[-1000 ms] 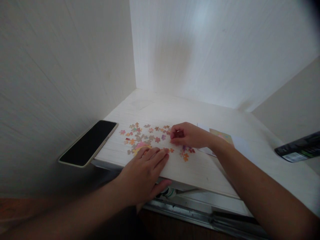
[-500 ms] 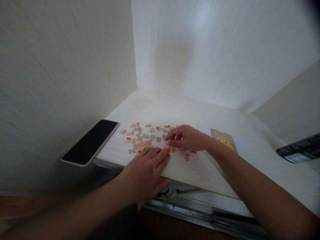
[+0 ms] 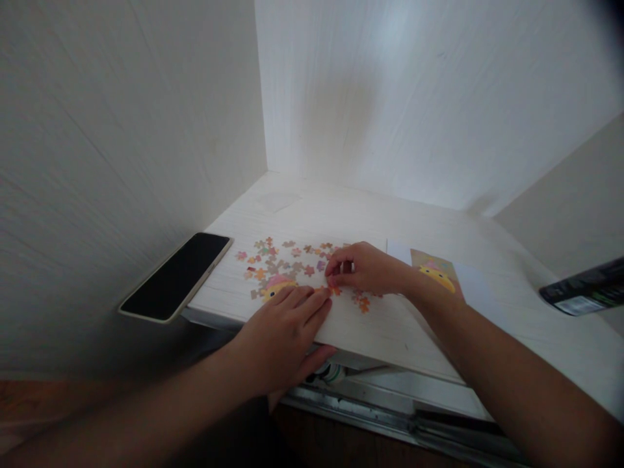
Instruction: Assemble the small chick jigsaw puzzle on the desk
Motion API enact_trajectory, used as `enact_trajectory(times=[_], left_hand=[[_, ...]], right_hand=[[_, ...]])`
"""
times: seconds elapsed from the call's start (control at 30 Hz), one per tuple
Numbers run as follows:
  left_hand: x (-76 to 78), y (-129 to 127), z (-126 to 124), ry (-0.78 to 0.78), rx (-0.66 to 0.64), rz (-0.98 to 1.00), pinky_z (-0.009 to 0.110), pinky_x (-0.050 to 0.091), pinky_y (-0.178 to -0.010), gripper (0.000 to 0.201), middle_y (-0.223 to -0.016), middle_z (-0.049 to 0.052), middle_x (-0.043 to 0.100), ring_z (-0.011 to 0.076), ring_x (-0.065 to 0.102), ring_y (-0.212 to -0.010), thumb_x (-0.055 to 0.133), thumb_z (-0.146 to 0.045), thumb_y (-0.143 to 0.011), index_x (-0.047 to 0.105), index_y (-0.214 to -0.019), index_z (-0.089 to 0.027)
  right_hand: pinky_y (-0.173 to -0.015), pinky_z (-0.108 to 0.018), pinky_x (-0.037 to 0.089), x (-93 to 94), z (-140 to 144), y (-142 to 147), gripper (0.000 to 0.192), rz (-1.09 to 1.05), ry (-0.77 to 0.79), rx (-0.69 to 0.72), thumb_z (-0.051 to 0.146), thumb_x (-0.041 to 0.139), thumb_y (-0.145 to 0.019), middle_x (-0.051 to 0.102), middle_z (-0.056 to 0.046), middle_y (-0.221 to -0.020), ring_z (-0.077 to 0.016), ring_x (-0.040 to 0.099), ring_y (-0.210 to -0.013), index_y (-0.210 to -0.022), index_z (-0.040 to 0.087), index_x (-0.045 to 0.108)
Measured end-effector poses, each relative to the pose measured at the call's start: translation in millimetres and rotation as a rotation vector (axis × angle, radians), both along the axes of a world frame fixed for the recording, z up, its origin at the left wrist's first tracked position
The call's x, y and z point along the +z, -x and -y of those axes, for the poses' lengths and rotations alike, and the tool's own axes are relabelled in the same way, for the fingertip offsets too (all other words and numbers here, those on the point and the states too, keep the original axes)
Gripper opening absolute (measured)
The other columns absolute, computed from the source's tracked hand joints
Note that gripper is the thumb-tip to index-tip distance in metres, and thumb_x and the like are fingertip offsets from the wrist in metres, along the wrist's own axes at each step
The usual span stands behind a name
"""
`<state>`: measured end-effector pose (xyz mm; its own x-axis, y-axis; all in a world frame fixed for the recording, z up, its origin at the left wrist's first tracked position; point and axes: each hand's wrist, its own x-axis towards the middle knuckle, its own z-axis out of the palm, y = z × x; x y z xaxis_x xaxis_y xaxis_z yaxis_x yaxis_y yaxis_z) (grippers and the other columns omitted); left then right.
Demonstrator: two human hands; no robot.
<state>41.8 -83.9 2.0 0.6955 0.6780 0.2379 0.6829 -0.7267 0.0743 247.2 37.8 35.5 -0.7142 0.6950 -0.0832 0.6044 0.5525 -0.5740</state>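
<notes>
Small colourful jigsaw pieces lie scattered on a white wooden desk. Among them is an assembled pink and yellow patch. My left hand lies flat over the desk's front edge, fingertips touching the pieces and thumb under the board. My right hand rests among the pieces and pinches a small orange piece between thumb and fingers, close to my left fingertips.
A dark phone leans at the desk's left edge against the wall. A printed picture sheet lies right of my wrist. A black packet sits far right. Walls close in at left and back. A metal rail runs under the desk.
My right hand has slid left and toward me with a piece, from the upper pieces to my left fingertips. My left hand has stayed in place.
</notes>
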Motion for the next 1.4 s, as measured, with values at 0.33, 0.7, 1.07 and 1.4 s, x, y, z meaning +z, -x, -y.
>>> enact_trajectory(times=[0.33, 0.7, 1.07, 1.4], left_hand=[[2.7, 0.6, 0.5, 0.016, -0.012, -0.016, 0.052, 0.038, -0.107, 0.051, -0.141, 0.016, 0.053, 0.0335, 0.049, -0.124, 0.052, -0.041, -0.094, 0.055, -0.134, -0.009], [1.8, -1.5, 5.5, -0.026, -0.019, 0.009, 0.053, 0.045, -0.104, 0.048, -0.136, 0.022, 0.054, 0.0346, 0.052, -0.122, 0.056, -0.035, -0.092, 0.057, -0.129, -0.006], [9.3, 13.8, -4.5, -0.09, 0.001, 0.195, 0.053, 0.045, -0.105, 0.039, -0.13, 0.017, 0.058, 0.0319, 0.052, -0.122, 0.06, -0.032, -0.091, 0.058, -0.126, -0.014], [22.7, 15.1, -13.6, 0.052, 0.272, 0.636, 0.029, 0.058, -0.077, 0.018, -0.09, 0.003, 0.073, 0.0155, 0.069, -0.079, 0.068, -0.03, -0.086, 0.067, -0.1, -0.018]], right_hand=[[-0.058, -0.024, 0.045, 23.2, -29.1, -48.7, 0.026, 0.089, 0.301, 0.13, 0.035, 0.076, -0.074, 0.071, -0.001, -0.071, -0.0125, 0.06, -0.062, -0.093, 0.017, 0.075], [-0.062, -0.024, 0.045, 15.2, -15.3, -34.5, 0.022, 0.189, 0.224, 0.255, 0.031, 0.076, -0.074, 0.066, -0.002, -0.078, -0.0117, 0.057, -0.067, -0.092, 0.018, 0.076], [-0.055, -0.023, 0.041, 22.4, -6.5, -27.8, 0.011, 0.12, 0.291, 0.194, 0.019, 0.069, -0.078, 0.062, 0.002, -0.066, -0.0102, 0.054, -0.059, -0.089, 0.017, 0.07], [-0.068, -0.027, 0.054, -0.3, 8.2, 5.8, 0.025, -0.558, 0.65, -0.018, 0.033, 0.076, -0.078, 0.071, -0.001, -0.076, -0.0127, 0.067, -0.071, -0.086, 0.017, 0.06]])
